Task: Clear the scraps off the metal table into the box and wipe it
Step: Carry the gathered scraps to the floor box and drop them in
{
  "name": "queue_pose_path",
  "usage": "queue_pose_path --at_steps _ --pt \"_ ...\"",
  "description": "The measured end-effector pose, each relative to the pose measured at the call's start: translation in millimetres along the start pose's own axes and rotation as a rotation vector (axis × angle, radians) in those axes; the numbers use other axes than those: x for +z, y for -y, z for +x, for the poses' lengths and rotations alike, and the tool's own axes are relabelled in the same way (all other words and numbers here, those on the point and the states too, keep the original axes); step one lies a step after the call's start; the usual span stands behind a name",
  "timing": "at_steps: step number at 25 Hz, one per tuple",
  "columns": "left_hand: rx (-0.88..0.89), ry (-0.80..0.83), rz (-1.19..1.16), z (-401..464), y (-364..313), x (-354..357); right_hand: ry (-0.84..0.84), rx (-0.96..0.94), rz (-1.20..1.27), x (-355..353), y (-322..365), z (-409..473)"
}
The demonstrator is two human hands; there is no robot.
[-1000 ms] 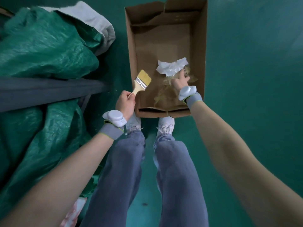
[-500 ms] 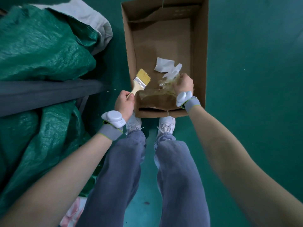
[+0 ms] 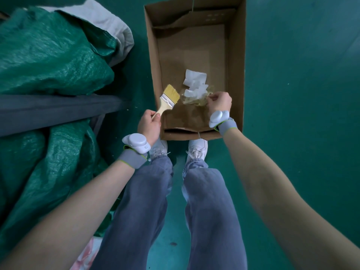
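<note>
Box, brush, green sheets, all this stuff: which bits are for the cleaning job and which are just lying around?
For the job:
cardboard box
paintbrush, held by the left hand
white paper scraps
clear yellowish film, pinched by the right hand

Just lying about:
green tarp
grey cloth

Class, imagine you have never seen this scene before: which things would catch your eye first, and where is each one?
Most likely the open cardboard box on the green floor at top centre, with white paper scraps lying inside it. Next, the yellow-bristled paintbrush that the left hand grips by the handle at the box's near left corner, while the right hand pinches crinkled clear film over the box. Crumpled green tarpaulin fills the left side.
</note>
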State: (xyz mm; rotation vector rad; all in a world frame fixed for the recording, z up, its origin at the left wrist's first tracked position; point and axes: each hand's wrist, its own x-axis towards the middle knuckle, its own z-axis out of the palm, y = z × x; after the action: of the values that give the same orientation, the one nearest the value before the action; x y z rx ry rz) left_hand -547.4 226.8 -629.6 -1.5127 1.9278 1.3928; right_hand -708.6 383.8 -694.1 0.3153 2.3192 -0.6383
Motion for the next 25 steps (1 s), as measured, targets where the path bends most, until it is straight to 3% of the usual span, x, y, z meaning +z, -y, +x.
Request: queue_pose_path --at_steps 9,15,21,25 --pt "0.002 -0.008 -0.005 0.4 1.7 -4.2 -0.073 -0.041 -0.056 4.6 1.6 -1.5" --pt "-0.001 -0.014 0.014 -6.8 -5.1 -11.4 -0.023 -0.011 0.059 -2.9 4.0 -11.2" --pt "-0.052 0.002 0.046 -60.8 -39.9 -43.7 0.051 0.085 0.066 -56.8 24.2 -70.9" --pt "-0.175 0.04 -0.064 -137.4 -78.0 -84.3 0.102 0.106 -0.002 -113.5 45.5 -144.3"
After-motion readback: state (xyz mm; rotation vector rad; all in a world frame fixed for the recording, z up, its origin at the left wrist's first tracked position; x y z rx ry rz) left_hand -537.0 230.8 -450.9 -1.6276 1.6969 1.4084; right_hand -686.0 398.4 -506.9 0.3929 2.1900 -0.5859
